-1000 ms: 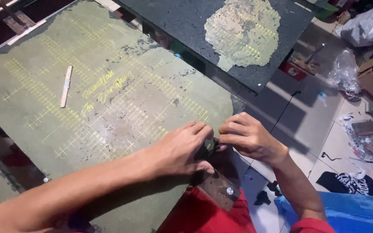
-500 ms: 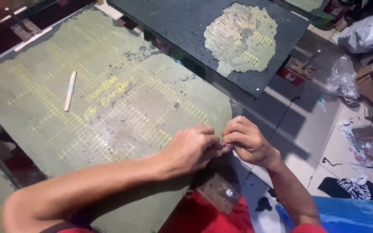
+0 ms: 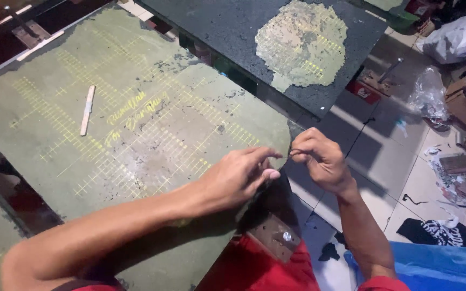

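My left hand (image 3: 238, 178) and my right hand (image 3: 319, 159) meet just off the right corner of a worn green cutting mat (image 3: 136, 124) with a yellow grid. A thin dark strand (image 3: 288, 155) runs between their fingertips. The right hand's thumb and forefinger are pinched on one end. The left hand's forefinger and thumb reach to the other end. The strand is too small to tell what it is. Both forearms come in from the bottom of the head view.
A white stick (image 3: 87, 110) lies on the mat at the left. A dark board with a worn pale patch (image 3: 300, 43) lies beyond the mat. A wooden block with a screw (image 3: 273, 237) sits under my hands. Clutter and a plastic bag (image 3: 430, 91) cover the tiled floor at right.
My hands were pressed together low at the mat's corner. They have risen and drawn slightly apart, showing the thin strand between the fingertips.
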